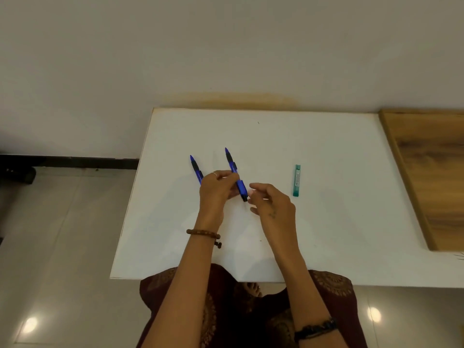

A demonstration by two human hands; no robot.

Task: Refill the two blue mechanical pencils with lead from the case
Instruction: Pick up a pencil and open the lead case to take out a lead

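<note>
Two slim blue plastic pencils point away from you: your left hand (216, 189) pinches one (236, 175), the other (196, 170) lies on the smooth white surface (326, 222) just behind that hand. Your right hand (270, 200) hovers loosely curled, holding nothing I can see, at the held pencil's black end, with the flat green lead case (296, 180) lying near its right.

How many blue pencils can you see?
2. One blue plastic mechanical pencil lies on the white table, partly behind the left hand. The other blue mechanical pencil is pinched in that hand.
</note>
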